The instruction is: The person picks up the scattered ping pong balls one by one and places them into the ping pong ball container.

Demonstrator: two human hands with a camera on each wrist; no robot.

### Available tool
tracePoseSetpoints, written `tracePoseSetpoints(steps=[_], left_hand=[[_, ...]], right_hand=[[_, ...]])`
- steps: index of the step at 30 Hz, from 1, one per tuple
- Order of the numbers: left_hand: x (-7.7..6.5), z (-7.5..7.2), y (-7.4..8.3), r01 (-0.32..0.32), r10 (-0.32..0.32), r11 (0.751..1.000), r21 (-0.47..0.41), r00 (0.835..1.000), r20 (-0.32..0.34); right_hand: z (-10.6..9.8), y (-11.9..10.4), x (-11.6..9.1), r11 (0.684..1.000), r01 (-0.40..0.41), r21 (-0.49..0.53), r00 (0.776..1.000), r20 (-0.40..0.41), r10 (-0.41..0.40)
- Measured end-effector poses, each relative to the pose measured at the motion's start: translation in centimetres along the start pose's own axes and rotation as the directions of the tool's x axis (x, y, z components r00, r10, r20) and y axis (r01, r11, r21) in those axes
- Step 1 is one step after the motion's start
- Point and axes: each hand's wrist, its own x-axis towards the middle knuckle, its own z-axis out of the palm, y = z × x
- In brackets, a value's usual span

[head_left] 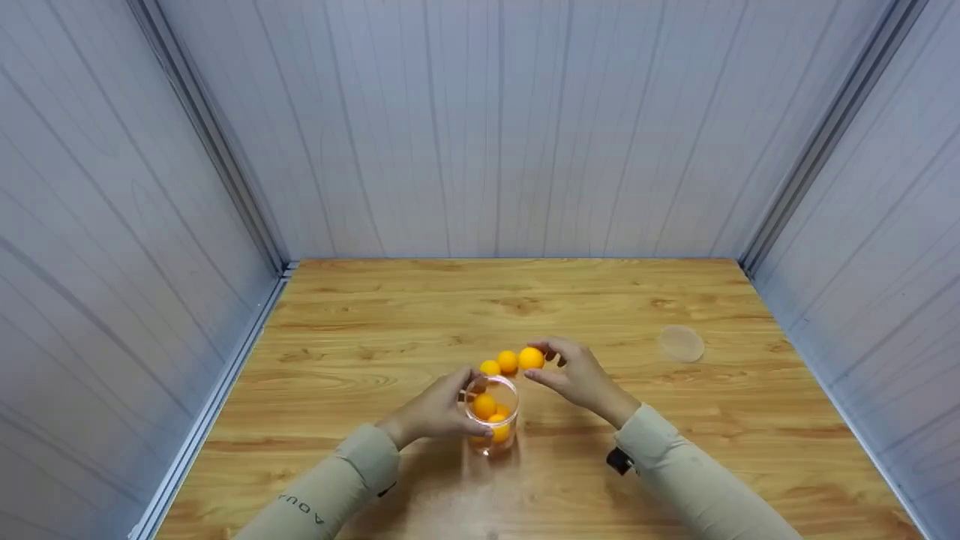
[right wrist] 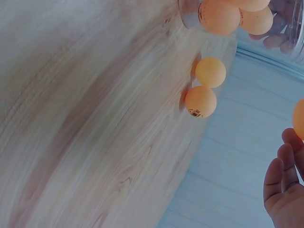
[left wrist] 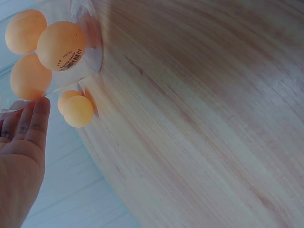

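My left hand (head_left: 439, 406) grips a clear plastic jar (head_left: 507, 446) that stands upright on the table, thumb and fingers round its sides. Several orange ping-pong balls (left wrist: 61, 46) lie inside it. To the right of the jar, my right hand (head_left: 574, 377) pinches another orange ping-pong ball (head_left: 532, 358) between thumb and fingers, held above the tabletop. Just behind the jar, two loose ping-pong balls rest side by side: one yellower ball (right wrist: 210, 71) and one with a dark print (right wrist: 200, 102).
A round translucent lid (head_left: 682, 343) lies flat on the wooden table (head_left: 360, 322), to the right of my right hand. Pale panelled walls (head_left: 480, 135) enclose the table at the back and on both sides.
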Motion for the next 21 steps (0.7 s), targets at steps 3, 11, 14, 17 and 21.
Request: tracePoseSetpoints(steps=[3, 11, 14, 17, 21], left_hand=[[0.0, 0.0, 0.0, -0.014, 0.014, 1.0, 0.01, 1.0, 0.002], [0.0, 0.1, -0.1, -0.008, 0.008, 1.0, -0.011, 1.0, 0.0], [0.0, 0.1, -0.1, -0.008, 0.008, 1.0, -0.018, 1.0, 0.002], [0.0, 0.1, 0.0, -0.006, 0.006, 1.0, -0.015, 1.0, 0.006], [0.0, 0.1, 0.0, -0.004, 0.004, 1.0, -0.007, 1.0, 0.006]], right_hand=[[0.1, -0.4, -0.2, 1.0, -0.002, 0.011, 1.0, -0.011, 0.002], [0.6, -1.2, -0.5, 0.999, 0.037, 0.033, 0.999, -0.027, -0.036], [0.8, -1.5, -0.7, 0.997, 0.055, 0.045, 0.998, -0.016, -0.054], [1.0, -1.9, -0.9, 0.996, 0.071, 0.052, 0.997, -0.008, -0.071], [1.3, -2.2, -1.0, 0.994, 0.098, 0.056, 0.995, -0.006, -0.098]])
